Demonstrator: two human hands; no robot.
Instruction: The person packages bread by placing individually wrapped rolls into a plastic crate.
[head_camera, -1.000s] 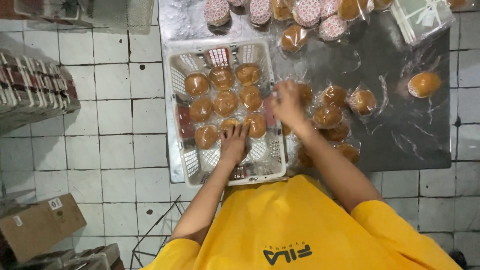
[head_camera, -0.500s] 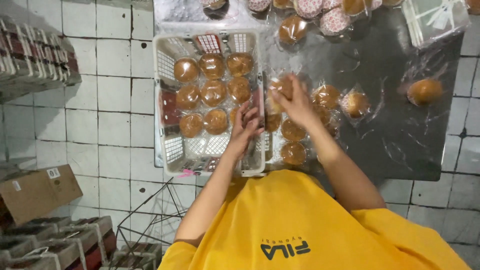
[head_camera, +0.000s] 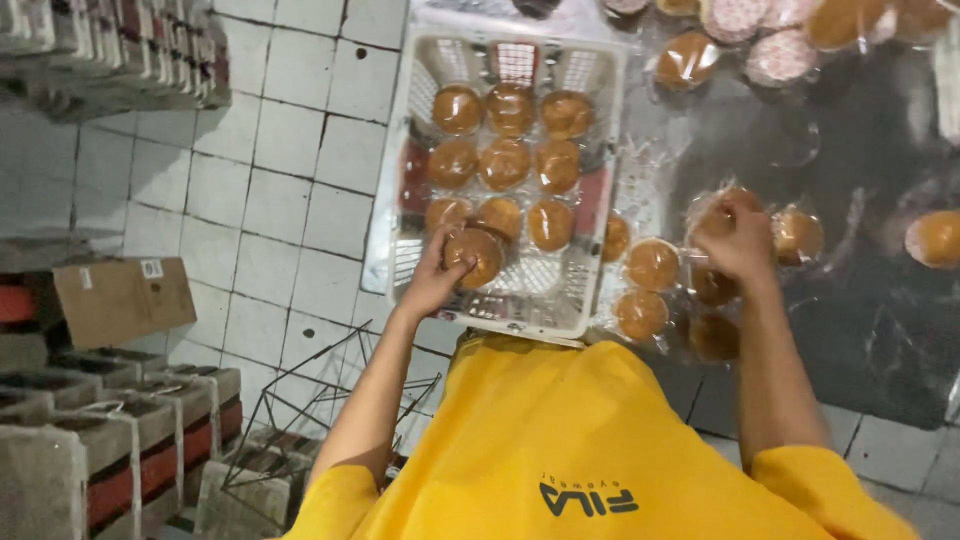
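From the head camera, the left hand (head_camera: 432, 282) was closed around a round golden-brown bun in a clear plastic wrapper (head_camera: 474, 256), holding it just over the open fourth row of a white slotted plastic crate (head_camera: 590, 190). Nine wrapped buns (head_camera: 505, 160) already lay there in three rows of three. At about three o'clock from the crate, the right hand (head_camera: 738, 236) had its fingers curled shut on another wrapped bun (head_camera: 718, 215), lifted from a loose cluster of wrapped buns (head_camera: 650, 268) on the dark shiny metal tabletop (head_camera: 850, 320). More buns sat along the table's far edge at twelve o'clock.

The step in hand looked like filling the crate: the left bun was being set at the nine o'clock end of the new row. The next move would call for releasing it flat beside its neighbours, then carrying the right hand's bun across toward nine o'clock into the following gap.
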